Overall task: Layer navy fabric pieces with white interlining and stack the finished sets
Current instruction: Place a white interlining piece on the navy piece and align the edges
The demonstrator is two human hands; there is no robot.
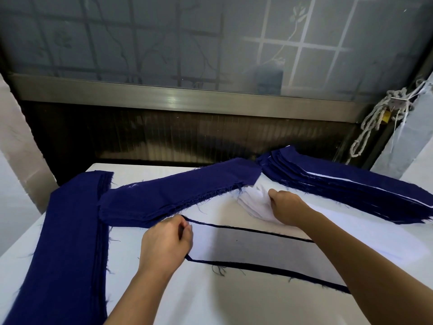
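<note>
1. The left hand (166,242) is at the near left end of the layered piece (246,249). Its fingers are curled and its thumb is closed against them, pinching that end's edge.
2. The layered piece lies flat on the white table (210,301) in front of the person. It is a pale interlining sheet on navy cloth, with the navy showing only as thin dark borders along its far and near long edges.
3. The right hand (285,207) reaches across the far right part of that piece. Its fingers are bent down into the loose white interlining (251,202) and grasp the crumpled sheets there.
4. The loose white interlining sits between the middle navy stack (178,191) and the finished stack (339,181), just beside both.
5. The middle navy stack runs diagonally from near the left hand up toward the back of the table, with frayed threads along its near edge.
6. The finished stack fans out to the right, with thin white edges showing between its navy layers.
7. The left navy stack (70,231) is a long strip pile along the table's left side. Its far end meets the middle stack's left end.
8. Behind the table is a frosted window (164,43), and a knotted cord (379,118) hangs at the right.
</note>
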